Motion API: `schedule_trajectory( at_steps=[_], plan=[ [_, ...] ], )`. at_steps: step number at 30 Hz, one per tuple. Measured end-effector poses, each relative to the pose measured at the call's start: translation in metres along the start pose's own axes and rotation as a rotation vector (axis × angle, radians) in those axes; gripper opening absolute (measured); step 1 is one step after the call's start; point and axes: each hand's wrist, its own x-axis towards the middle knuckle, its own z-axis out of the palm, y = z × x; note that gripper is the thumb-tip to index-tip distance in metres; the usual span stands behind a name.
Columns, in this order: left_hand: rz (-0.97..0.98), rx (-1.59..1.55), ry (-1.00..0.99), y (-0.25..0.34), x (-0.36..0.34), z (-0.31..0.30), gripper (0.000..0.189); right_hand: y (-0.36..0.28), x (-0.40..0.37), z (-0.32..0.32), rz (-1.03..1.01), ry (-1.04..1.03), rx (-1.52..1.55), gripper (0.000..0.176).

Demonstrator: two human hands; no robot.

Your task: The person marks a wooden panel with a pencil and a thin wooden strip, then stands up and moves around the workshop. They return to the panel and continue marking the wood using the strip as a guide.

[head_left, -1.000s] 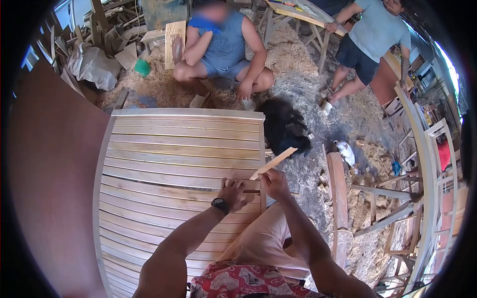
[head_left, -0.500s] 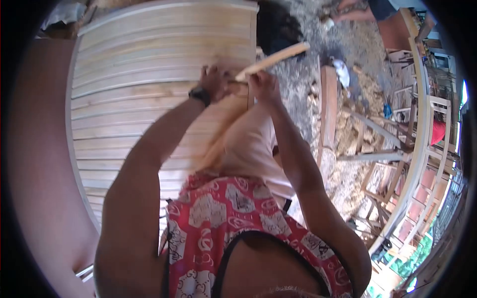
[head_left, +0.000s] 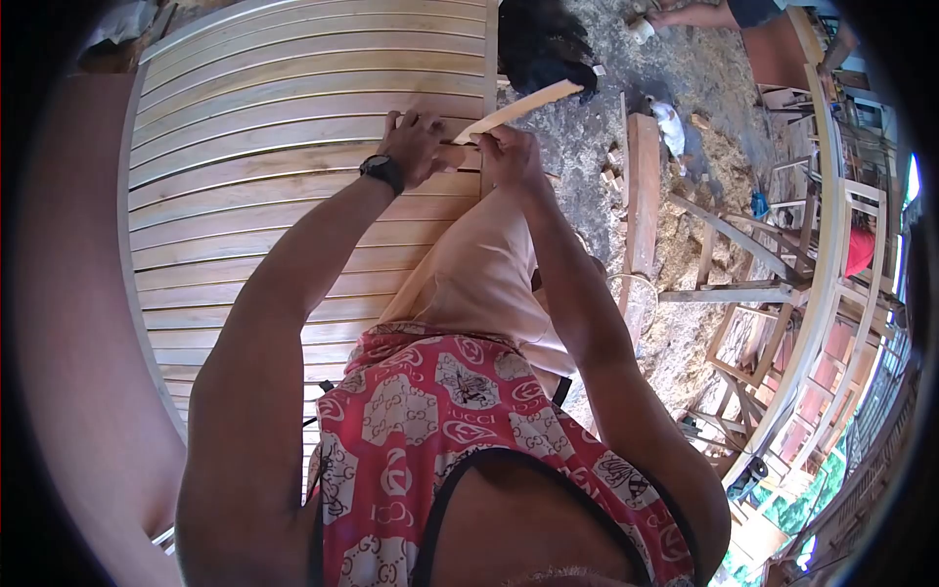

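A slatted wooden panel (head_left: 254,147) lies in front of me with pale curved slats. My left hand (head_left: 416,145), a black watch on its wrist, presses down on a slat near the panel's right edge. My right hand (head_left: 509,155) grips the lower end of a thin wooden stick (head_left: 518,106), which slants up and to the right from a gap between slats. The two hands are nearly touching. My red patterned shirt and pale shorts fill the lower middle of the view.
A black animal (head_left: 543,39) lies just beyond the panel's far right corner. A thick plank (head_left: 641,196) lies on the sawdust-covered ground to the right. Wooden chair frames (head_left: 812,264) stand at the right. Another person's leg (head_left: 699,15) shows at the top edge.
The view has tilted down toward my body, so the two people at the far side have left the frame. Both hands stay at the same slat with the stick.
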Motion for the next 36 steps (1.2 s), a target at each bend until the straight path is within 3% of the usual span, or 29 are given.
schedule_trajectory(
  at_steps=[9, 15, 24, 26, 29, 36],
  plan=[
    [0.004, -0.010, 0.078, 0.000, 0.000, 0.004, 0.061, 0.012, 0.004, 0.005, -0.091, 0.013, -0.073, 0.012],
    [-0.017, -0.029, 0.072, 0.004, -0.002, 0.002, 0.060, 0.018, 0.007, 0.011, -0.074, 0.028, 0.037, 0.013],
    [0.005, -0.098, 0.090, 0.011, -0.010, 0.016, 0.043, 0.010, 0.003, 0.012, -0.033, 0.011, 0.089, 0.015],
    [-0.023, -0.144, 0.174, 0.013, -0.012, 0.022, 0.037, 0.007, 0.004, 0.013, -0.047, 0.016, 0.078, 0.015],
    [-0.016, -0.154, 0.170, 0.013, -0.011, 0.024, 0.036, 0.001, 0.002, 0.008, -0.100, 0.018, -0.090, 0.012],
    [-0.005, -0.160, 0.206, 0.011, -0.013, 0.025, 0.042, 0.011, 0.006, 0.003, -0.106, -0.020, -0.037, 0.010]
  ],
)
